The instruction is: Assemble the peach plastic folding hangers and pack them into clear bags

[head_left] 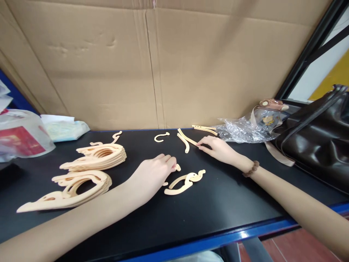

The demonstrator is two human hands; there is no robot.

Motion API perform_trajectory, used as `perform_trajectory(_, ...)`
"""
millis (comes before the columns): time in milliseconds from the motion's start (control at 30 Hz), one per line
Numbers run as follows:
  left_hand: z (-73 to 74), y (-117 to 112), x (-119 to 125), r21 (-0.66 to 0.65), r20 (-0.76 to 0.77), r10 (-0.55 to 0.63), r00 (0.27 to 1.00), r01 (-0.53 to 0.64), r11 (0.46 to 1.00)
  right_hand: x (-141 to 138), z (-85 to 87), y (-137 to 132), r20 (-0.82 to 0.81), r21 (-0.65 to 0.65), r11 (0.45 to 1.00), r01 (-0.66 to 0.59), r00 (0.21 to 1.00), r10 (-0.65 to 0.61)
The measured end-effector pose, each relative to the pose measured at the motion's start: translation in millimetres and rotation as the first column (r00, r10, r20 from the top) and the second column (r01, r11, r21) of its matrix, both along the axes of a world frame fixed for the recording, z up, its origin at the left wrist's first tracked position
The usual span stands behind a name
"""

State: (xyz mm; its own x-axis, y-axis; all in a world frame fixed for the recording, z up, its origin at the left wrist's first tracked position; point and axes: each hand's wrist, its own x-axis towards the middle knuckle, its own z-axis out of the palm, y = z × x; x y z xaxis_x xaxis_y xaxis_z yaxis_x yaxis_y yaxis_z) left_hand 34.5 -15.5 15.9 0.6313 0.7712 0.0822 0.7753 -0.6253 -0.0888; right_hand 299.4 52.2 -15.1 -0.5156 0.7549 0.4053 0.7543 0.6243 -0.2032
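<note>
My left hand [156, 173] is closed around a small beige hanger part [178, 167], whose tip shows past the fingers; the rest is hidden. My right hand [219, 148] pinches the near end of a slim beige hanger arm [187, 137], which lies on the table. Against that arm rests a second, curved hanger arm [184, 143]. Between my hands, closer to me, lies a folded hanger [185, 183] of joined pieces. A loose hanger hook [161, 137] sits farther back.
Two stacks of folded hangers, a far stack [100, 158] and a near stack [79, 191], stand at left. Loose strips [204, 129] lie near clear plastic wrap [242, 130]. A dark bag [316, 134] and a bottle [268, 116] stand right. Cardboard [109, 65] walls the back.
</note>
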Motion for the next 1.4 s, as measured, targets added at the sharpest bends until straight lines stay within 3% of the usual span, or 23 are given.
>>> perform_trajectory(300,-21.1,13.1,-4.4,-0.021,0.291,-0.166,0.942,0.18,0.984,-7.6,2.3,-5.7,0.025,-0.012,0.999,-0.035,0.999,0.035)
perform_trajectory(433,-27.0,12.2,-6.5,-0.042,0.366,-0.152,0.918,0.179,0.983,-12.4,5.5,-11.7,0.04,0.007,0.998,-0.066,0.997,0.065)
perform_trajectory(700,-25.3,10.5,-8.5,-0.124,0.364,-0.11,0.925,0.165,0.978,-25.8,3.9,-21.3,0.164,0.01,0.994,-0.11,0.981,0.107)
perform_trajectory(1100,-26.5,11.1,-8.2,-0.105,0.391,-0.127,0.912,0.181,0.978,-26.6,0.0,-21.6,0.188,0.01,0.989,-0.149,0.971,0.144)
perform_trajectory(1400,-28.0,11.6,-8.2,-0.126,0.386,-0.099,0.917,0.158,0.979,-28.5,-1.8,-22.3,0.261,0.06,0.991,-0.116,0.961,0.097)
